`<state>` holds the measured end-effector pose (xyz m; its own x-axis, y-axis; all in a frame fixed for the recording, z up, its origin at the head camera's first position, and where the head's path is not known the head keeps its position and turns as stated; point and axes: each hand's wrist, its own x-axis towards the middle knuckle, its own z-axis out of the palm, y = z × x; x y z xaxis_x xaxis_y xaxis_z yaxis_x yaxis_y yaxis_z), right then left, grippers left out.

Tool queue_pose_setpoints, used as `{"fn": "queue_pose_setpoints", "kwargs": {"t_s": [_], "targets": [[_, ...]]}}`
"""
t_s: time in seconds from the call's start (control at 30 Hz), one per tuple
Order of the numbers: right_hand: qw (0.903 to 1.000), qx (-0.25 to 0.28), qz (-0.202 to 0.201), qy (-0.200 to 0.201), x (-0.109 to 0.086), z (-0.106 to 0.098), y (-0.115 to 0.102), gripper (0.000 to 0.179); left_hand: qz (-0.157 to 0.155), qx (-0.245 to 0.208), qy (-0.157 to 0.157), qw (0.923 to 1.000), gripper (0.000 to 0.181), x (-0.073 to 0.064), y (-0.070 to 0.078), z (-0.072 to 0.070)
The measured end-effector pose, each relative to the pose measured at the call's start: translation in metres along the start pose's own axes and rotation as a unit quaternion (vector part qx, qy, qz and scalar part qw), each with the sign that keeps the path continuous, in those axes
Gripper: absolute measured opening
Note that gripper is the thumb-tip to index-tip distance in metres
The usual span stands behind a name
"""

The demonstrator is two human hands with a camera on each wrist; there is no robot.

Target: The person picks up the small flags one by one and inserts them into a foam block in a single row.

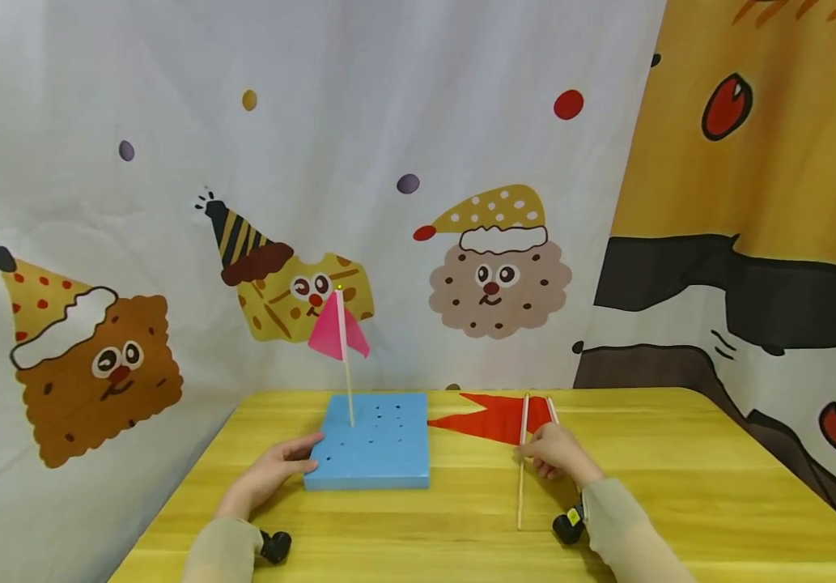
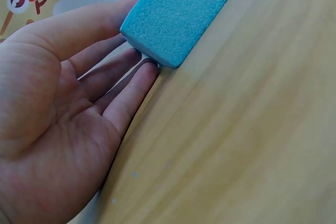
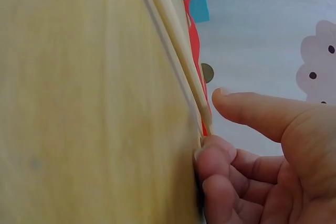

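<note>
A blue foam board (image 1: 388, 465) with several small holes lies on the table; a pink flag (image 1: 326, 330) stands upright in it on a thin stick. My left hand (image 1: 272, 474) touches the board's left side, with fairly straight fingers at its edge in the left wrist view. Red pennant flags (image 1: 494, 419) lie right of the board; two sticks show, the nearer wooden stick (image 1: 521, 494) pointing toward me. My right hand (image 1: 559, 453) is at these sticks. In the right wrist view its loosely bent fingers (image 3: 218, 156) touch the stick end, while the thumb stands apart.
The yellow wood-grain table (image 1: 461, 542) ends at a white curtain (image 1: 359, 97) with printed cartoon biscuits. Each wrist wears a small black camera (image 1: 275, 548). The upright pink flag rises between the hands, nearer the left one.
</note>
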<state>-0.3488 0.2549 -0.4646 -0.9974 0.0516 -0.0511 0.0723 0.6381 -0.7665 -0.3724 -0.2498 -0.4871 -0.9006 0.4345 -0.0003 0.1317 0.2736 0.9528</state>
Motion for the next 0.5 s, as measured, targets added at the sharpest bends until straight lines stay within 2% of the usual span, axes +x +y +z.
{"fn": "queue_pose_setpoints", "kwargs": {"t_s": [0.3, 0.5], "targets": [[0.9991, -0.027, -0.031, -0.009, -0.0014, 0.0070, 0.0020, 0.053, -0.006, 0.003, 0.008, 0.9999, 0.065, -0.0028, -0.0013, 0.0031], [0.9989, -0.031, -0.034, 0.000, -0.0013, 0.0075, 0.0013, 0.050, -0.011, 0.005, 0.014, 0.9998, 0.064, -0.0014, 0.0022, 0.0044]]}}
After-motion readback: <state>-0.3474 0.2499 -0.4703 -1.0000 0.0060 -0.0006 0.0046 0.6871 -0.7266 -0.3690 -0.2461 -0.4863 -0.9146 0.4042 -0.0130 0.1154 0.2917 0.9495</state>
